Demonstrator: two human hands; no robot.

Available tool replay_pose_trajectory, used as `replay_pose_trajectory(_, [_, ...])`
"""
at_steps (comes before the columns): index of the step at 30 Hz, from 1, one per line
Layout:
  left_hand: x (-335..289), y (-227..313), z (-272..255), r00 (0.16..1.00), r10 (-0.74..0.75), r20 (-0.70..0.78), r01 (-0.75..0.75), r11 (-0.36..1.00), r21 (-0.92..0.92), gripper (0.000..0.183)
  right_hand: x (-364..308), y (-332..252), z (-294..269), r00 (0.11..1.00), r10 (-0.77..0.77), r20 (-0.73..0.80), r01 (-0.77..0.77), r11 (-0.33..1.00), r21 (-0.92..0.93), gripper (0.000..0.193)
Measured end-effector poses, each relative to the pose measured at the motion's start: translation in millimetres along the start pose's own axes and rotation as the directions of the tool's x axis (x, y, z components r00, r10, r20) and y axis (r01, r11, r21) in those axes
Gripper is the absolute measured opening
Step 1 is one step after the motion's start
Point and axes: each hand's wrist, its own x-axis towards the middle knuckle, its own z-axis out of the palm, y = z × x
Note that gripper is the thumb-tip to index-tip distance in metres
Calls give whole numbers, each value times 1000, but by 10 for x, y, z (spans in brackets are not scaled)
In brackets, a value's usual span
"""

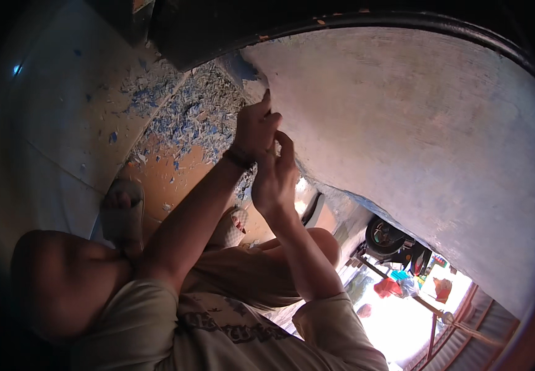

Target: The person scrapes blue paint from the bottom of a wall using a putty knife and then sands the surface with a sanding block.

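My left hand, with a dark bracelet at its wrist, is up against the lower edge of a pale, scuffed wall. Its fingers are closed, and a dark narrow tip shows at their far end, too dim to tell a fingertip from a tool. Just below and to the right, my right hand has its fingers bent in a pinch close to the left hand. Whatever lies between the fingers is hidden. Blue and grey flakes cover the floor beside the wall's foot, left of both hands.
A dark, chipped ledge runs above the wall. My sandalled feet rest on the tan tiled floor. Toward the bright lower right stand a motorbike wheel and hanging bags beside a pole.
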Motion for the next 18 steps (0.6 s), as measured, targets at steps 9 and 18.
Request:
replay_pose_trajectory(9, [-77,-35,20,1000,-26,-12,27,1000,13,44,33,185,106,997,-71,5,71,992,-107,40])
replay_pose_trajectory(18, [-18,-8,-66,986,-161,42,164,983,-79,32,91,196,146,993,-109,-34,107,993,-47,45])
